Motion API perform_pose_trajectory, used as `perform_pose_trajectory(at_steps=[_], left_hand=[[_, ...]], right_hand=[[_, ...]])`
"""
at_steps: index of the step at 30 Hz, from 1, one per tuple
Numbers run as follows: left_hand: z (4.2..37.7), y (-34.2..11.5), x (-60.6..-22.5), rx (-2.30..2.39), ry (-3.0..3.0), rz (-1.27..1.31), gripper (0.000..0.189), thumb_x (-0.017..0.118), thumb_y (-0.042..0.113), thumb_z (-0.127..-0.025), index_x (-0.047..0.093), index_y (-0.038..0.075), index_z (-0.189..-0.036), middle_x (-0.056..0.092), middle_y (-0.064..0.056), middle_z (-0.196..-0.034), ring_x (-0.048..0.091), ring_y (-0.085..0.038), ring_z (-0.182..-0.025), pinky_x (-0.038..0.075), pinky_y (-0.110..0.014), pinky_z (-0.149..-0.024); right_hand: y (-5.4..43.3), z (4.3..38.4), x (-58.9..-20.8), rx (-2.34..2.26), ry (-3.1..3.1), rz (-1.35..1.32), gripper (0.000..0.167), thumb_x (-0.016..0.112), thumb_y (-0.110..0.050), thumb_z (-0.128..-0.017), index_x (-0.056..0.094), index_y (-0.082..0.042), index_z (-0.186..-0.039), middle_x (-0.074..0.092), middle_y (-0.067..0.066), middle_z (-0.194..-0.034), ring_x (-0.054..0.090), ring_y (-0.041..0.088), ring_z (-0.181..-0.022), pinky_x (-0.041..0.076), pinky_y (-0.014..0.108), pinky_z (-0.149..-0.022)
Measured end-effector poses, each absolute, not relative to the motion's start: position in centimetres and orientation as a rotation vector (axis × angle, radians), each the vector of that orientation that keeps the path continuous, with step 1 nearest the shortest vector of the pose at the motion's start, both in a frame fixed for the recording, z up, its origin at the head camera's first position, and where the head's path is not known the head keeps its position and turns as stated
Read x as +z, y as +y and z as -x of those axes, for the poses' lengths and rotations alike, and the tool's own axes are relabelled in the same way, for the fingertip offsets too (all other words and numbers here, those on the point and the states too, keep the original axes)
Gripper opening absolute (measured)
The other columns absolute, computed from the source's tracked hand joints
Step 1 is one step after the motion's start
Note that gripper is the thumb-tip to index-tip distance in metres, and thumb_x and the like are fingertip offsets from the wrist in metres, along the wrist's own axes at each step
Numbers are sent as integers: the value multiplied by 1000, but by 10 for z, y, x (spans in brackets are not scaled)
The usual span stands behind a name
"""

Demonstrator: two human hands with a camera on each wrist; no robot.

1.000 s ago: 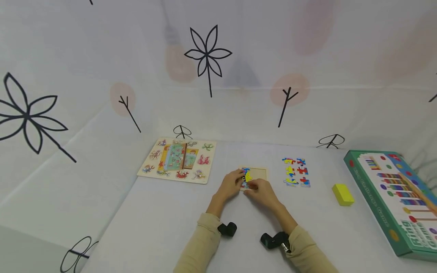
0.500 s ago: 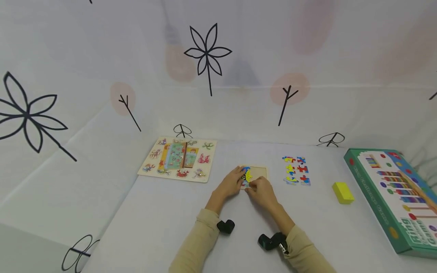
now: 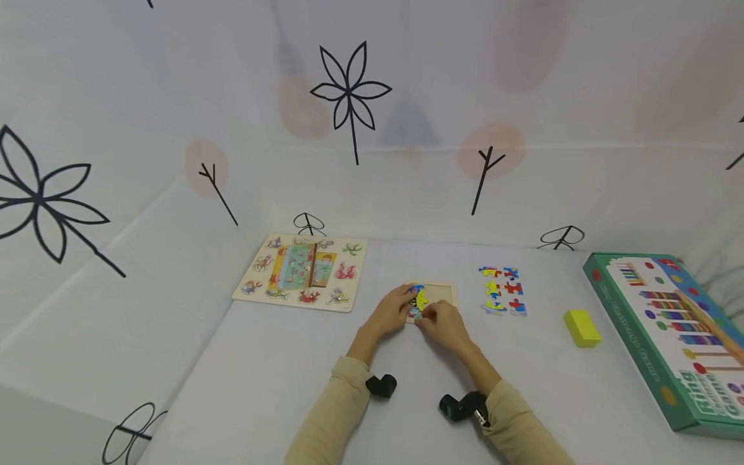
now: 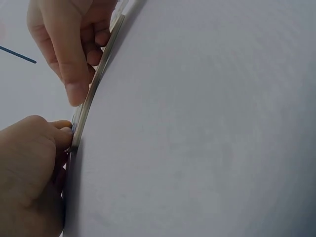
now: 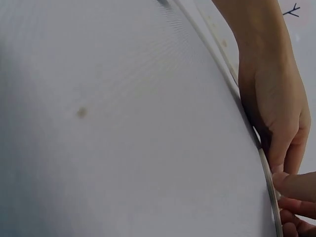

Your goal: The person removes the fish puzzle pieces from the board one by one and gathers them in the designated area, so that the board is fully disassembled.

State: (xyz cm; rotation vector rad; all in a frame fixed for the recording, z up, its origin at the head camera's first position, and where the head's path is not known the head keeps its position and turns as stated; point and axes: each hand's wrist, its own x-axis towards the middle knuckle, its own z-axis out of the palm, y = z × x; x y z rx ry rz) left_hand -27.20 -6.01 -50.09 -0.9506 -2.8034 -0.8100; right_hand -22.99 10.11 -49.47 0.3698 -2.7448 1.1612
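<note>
A small square wooden puzzle tray (image 3: 454, 295) lies on the white table in the head view, its left side filled with blue and yellow jigsaw pieces (image 3: 421, 298). My left hand (image 3: 391, 311) holds the tray's left edge; in the left wrist view its thumb and fingers (image 4: 61, 132) meet at the tray's corner. At the near edge, my right hand (image 3: 444, 326) has its thumb and forefinger together at a jigsaw piece low in the tray, mostly hidden by the fingers. The right wrist view shows the right thumb (image 5: 296, 186) over the rim (image 5: 270, 185), other fingers curled.
Several loose jigsaw pieces (image 3: 513, 289) lie in two columns right of the tray. Further right are a yellow block (image 3: 582, 328) and a large green game box (image 3: 633, 342). A sea-animal peg puzzle board (image 3: 314, 305) lies at the back left, before a patterned cloth backdrop.
Both hands stay at the tray. The right hand's fingertips shift slightly at the lower piece, and the left hand has moved very little. The loose pieces lie as before.
</note>
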Motion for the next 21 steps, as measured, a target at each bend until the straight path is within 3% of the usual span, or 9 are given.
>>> perform_pose_trajectory(at_steps=[5,10,21], left_hand=[[270,-59,-501,-803,-2800,925,39,49,-1,-92,52,-4,-131,46,-19,-140,40,-31,-132,31,-36,-111],[268,-59,-503,-810,-2770,921,39,48,-2,-92,52,-5,-130,47,-21,-138,41,-32,-131,32,-37,-110],[268,-58,-504,-786,-2792,886,37,48,0,-93,54,-2,-130,47,-18,-139,41,-30,-131,31,-36,-111]], right_hand=[[97,231,-496,1233,-2680,-295,15,73,-6,-75,65,4,-82,65,11,-78,59,22,-71,49,33,-63],[93,232,-498,1317,-2620,-247,23,73,-2,-74,64,8,-93,67,11,-77,62,20,-68,51,30,-62],[104,239,-488,1285,-2784,-436,28,68,-4,-83,64,16,-102,65,18,-89,58,21,-76,51,34,-68]])
